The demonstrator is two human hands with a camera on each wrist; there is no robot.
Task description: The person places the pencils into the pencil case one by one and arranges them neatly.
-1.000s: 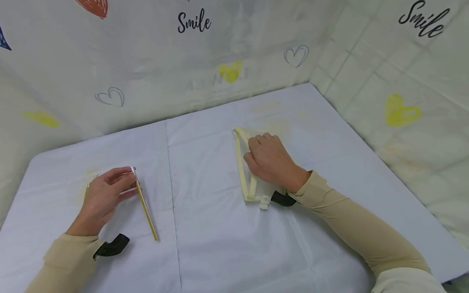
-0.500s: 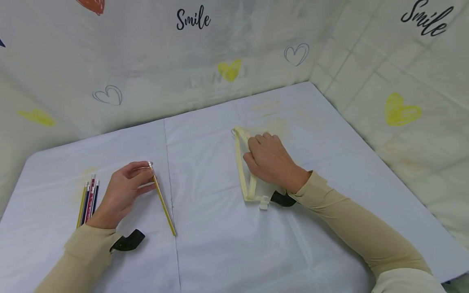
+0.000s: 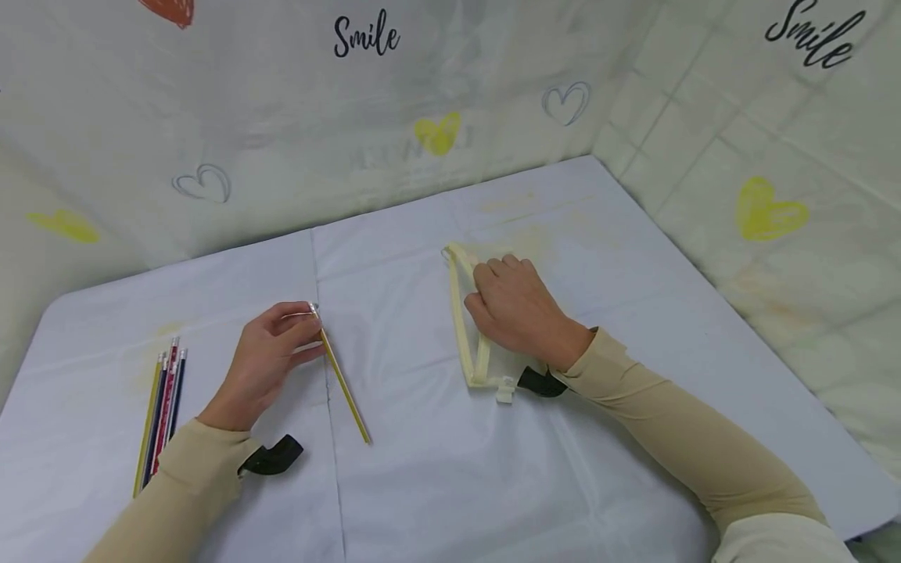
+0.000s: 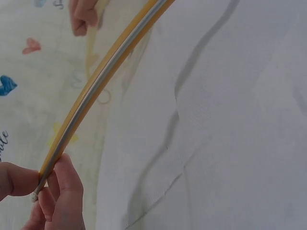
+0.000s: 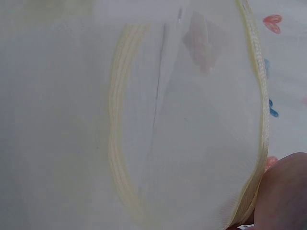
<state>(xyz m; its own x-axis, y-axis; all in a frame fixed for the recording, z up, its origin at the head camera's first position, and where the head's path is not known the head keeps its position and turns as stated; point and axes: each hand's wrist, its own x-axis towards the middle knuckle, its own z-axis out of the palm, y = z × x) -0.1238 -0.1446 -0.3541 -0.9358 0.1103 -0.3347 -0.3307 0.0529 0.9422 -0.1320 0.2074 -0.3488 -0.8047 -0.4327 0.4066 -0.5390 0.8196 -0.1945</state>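
Observation:
My left hand [image 3: 262, 367] pinches a yellow pencil [image 3: 345, 387] by its silvery top end, between thumb and fingers. The pencil slants down to the right; in the left wrist view its yellow barrel [image 4: 96, 86] shows a grey stripe. At the middle right of the table, my right hand [image 3: 517, 309] grips the edge of a see-through pouch [image 3: 459, 332] with cream trim. Its mouth gapes toward the left. In the right wrist view the pouch's sheer wall and cream bands [image 5: 115, 110] fill most of the picture. The right fingertips are mostly hidden.
Several pencils [image 3: 163, 414], yellow, dark blue and red patterned, lie in a bundle on the white table [image 3: 408, 485], left of my left forearm, which hides their lower ends. A white tab [image 3: 504, 391] sticks out of the pouch's near edge. Printed wall sheeting [image 3: 281, 117] stands behind.
My left hand has carried the yellow pencil rightward, away from the bundle, which has come into view from behind the hand. My right hand and the pouch have stayed in place.

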